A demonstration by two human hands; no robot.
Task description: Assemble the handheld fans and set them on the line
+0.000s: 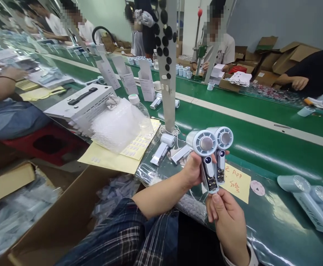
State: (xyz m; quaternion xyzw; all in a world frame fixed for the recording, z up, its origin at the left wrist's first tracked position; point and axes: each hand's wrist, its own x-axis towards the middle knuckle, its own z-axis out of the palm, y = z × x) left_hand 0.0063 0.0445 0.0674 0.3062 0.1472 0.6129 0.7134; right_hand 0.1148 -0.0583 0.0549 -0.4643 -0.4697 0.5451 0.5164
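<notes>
Two light-blue handheld fans stand side by side in my left hand [193, 170], its fingers wrapped round their handles. The nearer fan [206, 144] and the farther fan [224, 137] face me; both handles are uncovered, with circuit boards and small lit displays showing. My right hand [228, 218] is closed in a pinch at the bottom end of the nearer handle; what sits between those fingertips is hidden. Behind my left hand, another fan [163, 147] and a partly hidden one [181, 154] lie on the bench. A yellow note [236, 183] with red handwriting is beside the fans.
More fans [313, 207] lie at the right. A metal post [168, 92] rises from the bench. To the left are bubble wrap [117, 125], a plastic bottle [140, 111], a white case [81, 101] and an open carton [53, 221]. Co-workers sit along the green conveyor [219, 111].
</notes>
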